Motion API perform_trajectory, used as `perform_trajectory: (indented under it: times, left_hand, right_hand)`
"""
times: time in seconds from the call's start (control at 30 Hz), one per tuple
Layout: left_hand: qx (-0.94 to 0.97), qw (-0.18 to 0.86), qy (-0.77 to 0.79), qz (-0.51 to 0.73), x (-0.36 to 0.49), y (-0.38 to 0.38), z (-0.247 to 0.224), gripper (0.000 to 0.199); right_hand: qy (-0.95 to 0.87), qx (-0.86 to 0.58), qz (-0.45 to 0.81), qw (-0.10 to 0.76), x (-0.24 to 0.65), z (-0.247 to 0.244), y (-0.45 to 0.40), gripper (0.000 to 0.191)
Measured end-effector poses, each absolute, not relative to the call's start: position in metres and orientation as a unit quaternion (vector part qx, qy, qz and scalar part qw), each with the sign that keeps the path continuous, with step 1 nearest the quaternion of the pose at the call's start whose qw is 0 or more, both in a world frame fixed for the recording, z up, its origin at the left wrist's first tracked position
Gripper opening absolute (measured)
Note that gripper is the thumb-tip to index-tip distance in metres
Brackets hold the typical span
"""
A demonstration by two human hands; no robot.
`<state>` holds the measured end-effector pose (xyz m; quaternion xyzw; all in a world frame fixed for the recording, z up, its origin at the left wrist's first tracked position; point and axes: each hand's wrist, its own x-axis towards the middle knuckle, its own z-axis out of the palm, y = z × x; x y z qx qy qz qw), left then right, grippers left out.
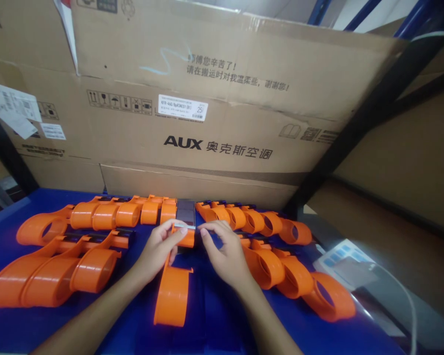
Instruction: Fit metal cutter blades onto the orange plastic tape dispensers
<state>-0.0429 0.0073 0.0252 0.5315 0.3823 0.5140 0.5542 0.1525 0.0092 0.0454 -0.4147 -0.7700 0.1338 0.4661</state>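
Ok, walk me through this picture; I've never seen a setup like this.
There is no machine here: a person works with two bare hands, seen by a camera worn on the head, looking forward and down. On a blue surface, similar orange pieces with rounded loops lie in rows to both sides. The left hand holds one orange looped piece, its loop hanging toward the viewer. The right hand is at its serrated edge; whether it touches, I can't tell. Behind stands cardboard printed "AUX".

Blue tabletop, orange ring-ended dispensers lined up left, more dispensers right
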Motion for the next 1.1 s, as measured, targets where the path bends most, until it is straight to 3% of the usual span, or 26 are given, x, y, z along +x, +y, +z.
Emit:
perform_trajectory:
  times: [0.47, 1.1]
  left_hand:
    - [0.558, 0.561, 0.359, 0.495, -0.038, 0.005, 0.016, 0.037]
    - [0.500, 0.545, 0.374, 0.559, -0.056, 0.011, 0.035, 0.037]
  right_hand:
    - [-0.728, -0.403, 0.252, 0.494, 0.146, 0.046, 0.004, 0.014]
    - [-0.662, -0.458, 0.204, 0.557, 0.157, 0.048, 0.011, 0.020]
